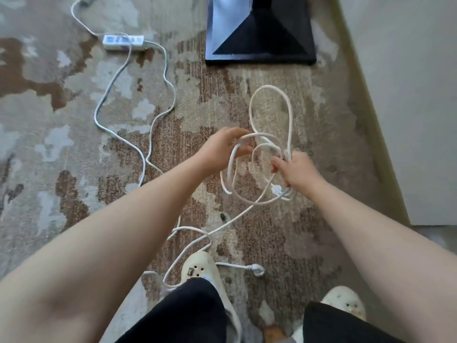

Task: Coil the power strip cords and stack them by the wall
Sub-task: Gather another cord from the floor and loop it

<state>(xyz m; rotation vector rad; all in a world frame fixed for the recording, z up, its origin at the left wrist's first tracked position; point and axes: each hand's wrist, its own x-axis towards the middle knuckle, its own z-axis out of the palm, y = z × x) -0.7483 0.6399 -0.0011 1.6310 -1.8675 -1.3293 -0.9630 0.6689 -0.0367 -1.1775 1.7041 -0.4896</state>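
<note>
A white cord hangs in several loose loops between my hands, above the carpet. My right hand grips the gathered loops in its fist. My left hand pinches one strand of the same cord at the loops' left side. From the loops the cord trails down to the floor by my feet, where a white plug lies. A white power strip lies on the carpet at the upper left, its own cord snaking toward me.
A black stand base sits on the patterned carpet at the top centre. A pale wall runs along the right. My feet in white slippers stand at the bottom, with cord lying around the left one.
</note>
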